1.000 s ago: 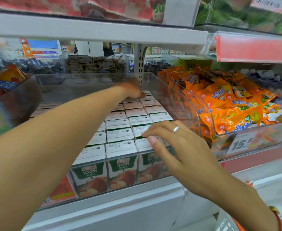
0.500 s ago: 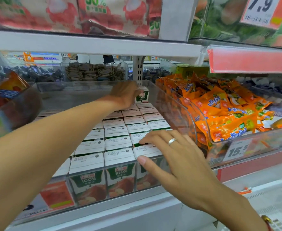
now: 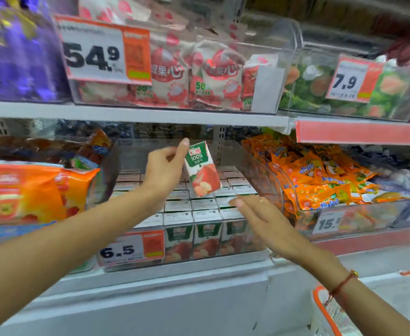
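My left hand grips a small green-and-white apple juice carton marked 100% and holds it tilted in the air above the clear bin. Rows of the same juice cartons fill that bin on the middle shelf. My right hand lies with its fingers straight over the front right cartons, near the bin's front edge. It holds nothing, and whether it touches the cartons I cannot tell.
Orange snack packets fill the clear bin to the right. An orange bag lies at the left. A shelf overhead carries red-and-white bags. Price tags hang at the bin fronts. A basket rim shows lower right.
My left hand drew back from the rear of the bin and lifted one juice carton out. My right hand stayed over the front cartons. The view tilted upward.
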{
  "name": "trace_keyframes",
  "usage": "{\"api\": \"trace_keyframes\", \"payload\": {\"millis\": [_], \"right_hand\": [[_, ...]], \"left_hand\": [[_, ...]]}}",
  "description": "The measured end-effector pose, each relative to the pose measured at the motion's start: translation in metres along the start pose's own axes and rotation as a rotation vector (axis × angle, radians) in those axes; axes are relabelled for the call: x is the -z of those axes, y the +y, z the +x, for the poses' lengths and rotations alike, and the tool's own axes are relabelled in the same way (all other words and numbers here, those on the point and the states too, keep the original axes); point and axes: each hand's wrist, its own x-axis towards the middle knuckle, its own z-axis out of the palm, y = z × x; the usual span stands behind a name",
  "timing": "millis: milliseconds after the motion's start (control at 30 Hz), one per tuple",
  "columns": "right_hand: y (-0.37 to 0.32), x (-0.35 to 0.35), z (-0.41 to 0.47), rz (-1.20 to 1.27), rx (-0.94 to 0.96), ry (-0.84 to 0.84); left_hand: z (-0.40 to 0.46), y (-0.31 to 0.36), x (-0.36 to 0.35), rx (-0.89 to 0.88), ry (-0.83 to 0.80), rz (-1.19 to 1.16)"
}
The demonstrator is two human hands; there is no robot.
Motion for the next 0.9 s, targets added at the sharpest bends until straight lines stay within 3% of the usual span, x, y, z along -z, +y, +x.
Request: {"api": "trace_keyframes", "payload": {"millis": [100, 233, 400, 700, 800, 900], "right_hand": [[-0.029, 0.002, -0.004, 0.456, -0.158, 0.101], [-0.069, -0.01, -0.021, 0.725, -0.219, -0.083], [-0.076, -0.039, -0.049, 0.735, -0.122, -0.039], [-0.076, -0.042, -0.056, 0.838, -0.317, 0.003], [-0.076, -0.038, -0.055, 0.877, -0.346, -0.047], [-0.073, -0.032, -0.056, 0.869, -0.309, -0.199]], "left_hand": [[-0.051, 0.01, 0.026, 0.092, -0.083, -0.118], [-0.101, 0.006, 0.045, 0.18, -0.143, -0.155], [-0.126, -0.008, 0.057, 0.289, -0.277, -0.091], [-0.132, -0.019, 0.052, 0.311, -0.386, -0.109], [-0.13, -0.016, 0.052, 0.294, -0.383, -0.16], [-0.128, -0.014, 0.052, 0.265, -0.328, -0.207]]}}
